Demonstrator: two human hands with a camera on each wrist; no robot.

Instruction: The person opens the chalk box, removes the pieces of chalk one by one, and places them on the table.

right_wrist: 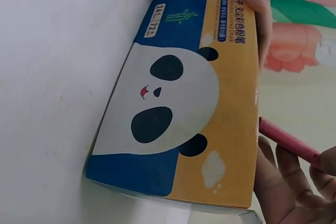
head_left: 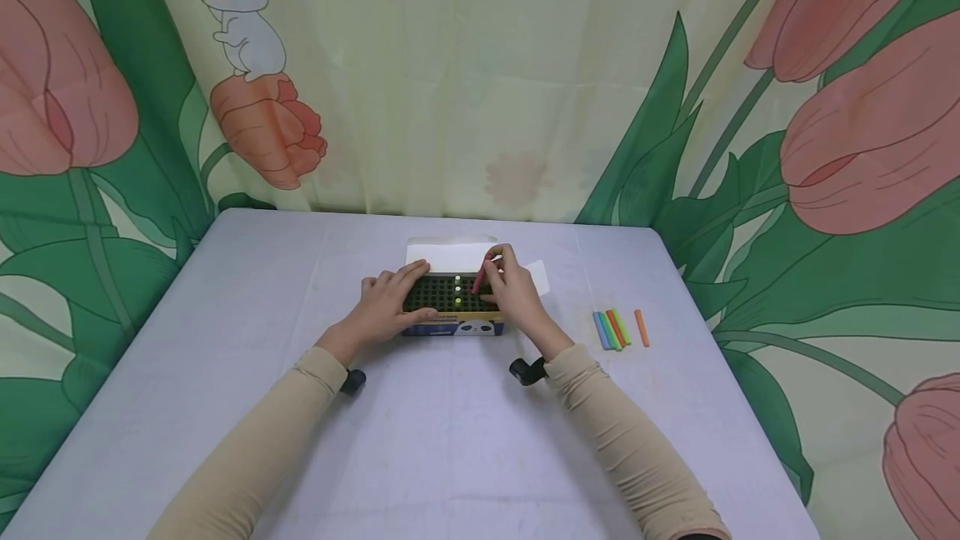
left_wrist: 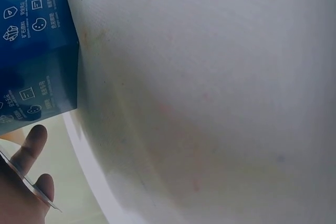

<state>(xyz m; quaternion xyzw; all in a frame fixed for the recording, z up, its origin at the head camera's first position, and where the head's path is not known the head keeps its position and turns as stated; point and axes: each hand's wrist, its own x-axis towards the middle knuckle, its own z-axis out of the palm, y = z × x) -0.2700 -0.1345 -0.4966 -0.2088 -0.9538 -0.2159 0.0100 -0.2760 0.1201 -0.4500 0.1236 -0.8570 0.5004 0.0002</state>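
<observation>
Right hand (head_left: 516, 290) pinches a slim pinkish-red chalk stick (head_left: 480, 276) over an open blue-and-yellow cardboard box (head_left: 446, 327) toward the tabletop's (head_left: 450, 440) far edge; left hand (head_left: 384, 300) grips the box; chalk, probably light, brittle, suits gentle mid-length holding

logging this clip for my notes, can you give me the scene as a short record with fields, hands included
container: chalk box with a panda front, lid flap open behind it
insert: black grid of holes
in the grid: three chalk ends in one column, white and lime
left hand: on the box's left end, thumb at the near edge
right hand: pinches a pink chalk stick over the grid
loose chalk: coloured sticks side by side right of the box, an orange stick apart
surface: white tablecloth
</observation>
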